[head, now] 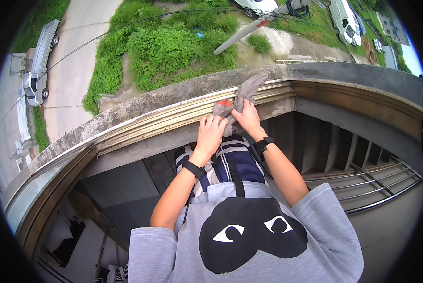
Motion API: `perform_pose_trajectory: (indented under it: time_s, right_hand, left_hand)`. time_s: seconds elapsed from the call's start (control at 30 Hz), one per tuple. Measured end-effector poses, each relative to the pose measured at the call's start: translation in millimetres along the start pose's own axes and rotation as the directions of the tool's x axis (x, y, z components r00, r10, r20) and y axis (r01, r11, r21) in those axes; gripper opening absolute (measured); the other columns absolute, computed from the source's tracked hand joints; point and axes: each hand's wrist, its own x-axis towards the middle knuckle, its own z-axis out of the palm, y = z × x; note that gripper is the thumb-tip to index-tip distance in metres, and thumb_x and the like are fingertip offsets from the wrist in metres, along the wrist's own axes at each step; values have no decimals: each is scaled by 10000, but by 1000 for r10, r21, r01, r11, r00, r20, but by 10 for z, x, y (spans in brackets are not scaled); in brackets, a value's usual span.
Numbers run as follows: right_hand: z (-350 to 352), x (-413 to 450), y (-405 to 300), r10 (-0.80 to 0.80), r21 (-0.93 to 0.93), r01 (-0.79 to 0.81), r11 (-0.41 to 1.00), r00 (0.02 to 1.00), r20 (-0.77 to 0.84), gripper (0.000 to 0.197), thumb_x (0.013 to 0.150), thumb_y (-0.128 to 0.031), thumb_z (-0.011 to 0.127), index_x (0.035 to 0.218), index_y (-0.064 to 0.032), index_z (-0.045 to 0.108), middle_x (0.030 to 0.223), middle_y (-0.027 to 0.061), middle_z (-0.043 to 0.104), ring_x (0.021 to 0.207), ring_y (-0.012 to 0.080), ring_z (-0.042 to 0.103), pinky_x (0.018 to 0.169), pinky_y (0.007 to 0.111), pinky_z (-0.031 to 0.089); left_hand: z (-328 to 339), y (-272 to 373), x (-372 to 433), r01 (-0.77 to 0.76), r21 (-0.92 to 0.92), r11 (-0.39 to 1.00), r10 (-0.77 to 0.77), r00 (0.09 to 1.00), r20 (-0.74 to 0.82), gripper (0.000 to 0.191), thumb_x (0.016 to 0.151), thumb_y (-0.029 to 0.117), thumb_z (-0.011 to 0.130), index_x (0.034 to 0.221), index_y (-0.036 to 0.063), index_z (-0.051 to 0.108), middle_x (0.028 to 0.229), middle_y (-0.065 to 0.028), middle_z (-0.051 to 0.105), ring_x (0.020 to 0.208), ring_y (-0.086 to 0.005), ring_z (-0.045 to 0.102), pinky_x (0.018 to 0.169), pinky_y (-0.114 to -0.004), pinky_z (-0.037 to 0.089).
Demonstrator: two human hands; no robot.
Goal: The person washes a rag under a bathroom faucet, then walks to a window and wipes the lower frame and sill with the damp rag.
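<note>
A damp-looking grey cloth (246,92) with a reddish patch lies bunched across the metal window track (183,112), its upper end reaching over the outer concrete ledge (155,92). My left hand (211,133) grips the cloth's lower left part with bent fingers. On the right side of the same cloth, my right hand (247,116) holds it between thumb and fingers. Both hands are close together at the inner edge of the track, above my legs. Each wrist wears a black band.
A framed glass window pane (38,192) stands at the left end of the track. Stairs (324,145) and a metal railing (370,198) are at the right, indoors. Outside, far below, are bushes, a utility pole (247,33), cables and a parked truck (40,67).
</note>
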Motion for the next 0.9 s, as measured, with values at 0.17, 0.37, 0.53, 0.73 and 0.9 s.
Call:
perform_pose_trajectory:
  time_s: [0.17, 0.37, 0.53, 0.73, 0.9]
  right_hand:
    - [586, -351, -757, -319, 44, 316, 948, 942, 103, 420, 828, -173, 663, 1159, 17, 487, 1081, 271, 595, 1063, 446, 598, 875, 514, 534]
    - [1203, -459, -2317, -532, 595, 74, 800, 546, 647, 629, 795, -186, 705, 1349, 74, 559, 1137, 253, 701, 1038, 281, 694, 917, 368, 535]
    - [1242, -1116, -3023, -779, 887, 161, 433, 562, 278, 574, 821, -135, 690, 1348, 50, 553, 1274, 264, 633, 1201, 330, 610, 1025, 366, 468]
    - [736, -954, -2353, -711, 804, 385, 453, 700, 65, 488, 805, -139, 684, 1259, 13, 587, 1172, 177, 610, 1075, 293, 581, 939, 353, 462]
    - [130, -683, -1362, -349, 747, 104, 657, 920, 180, 451, 776, -152, 725, 1187, -13, 602, 983, 61, 610, 879, 166, 564, 771, 289, 463]
  left_hand:
    - [-553, -395, -658, 215, 12, 977, -215, 976, 35, 449, 689, -6, 658, 1129, 78, 636, 1053, -72, 581, 1069, -277, 538, 990, -447, 380]
    - [-1433, -625, -1338, 570, 33, 821, -541, 796, -271, 485, 673, -84, 553, 1126, 75, 618, 1140, -89, 593, 1136, -309, 523, 1016, -450, 349]
    - [-1903, -751, -1735, 689, 80, 720, -478, 576, -663, 338, 800, -48, 615, 1115, 74, 635, 1183, -89, 586, 1187, -310, 499, 1015, -446, 353]
    - [-1739, -869, -1712, 721, 171, 671, -532, 629, -567, 443, 760, -15, 665, 1175, 137, 659, 1280, -101, 508, 1236, -310, 467, 1045, -478, 324]
    - [-1390, -762, -1329, 603, -56, 795, -593, 756, -278, 491, 685, -84, 571, 1145, 76, 629, 1103, -127, 546, 1053, -365, 545, 927, -431, 424]
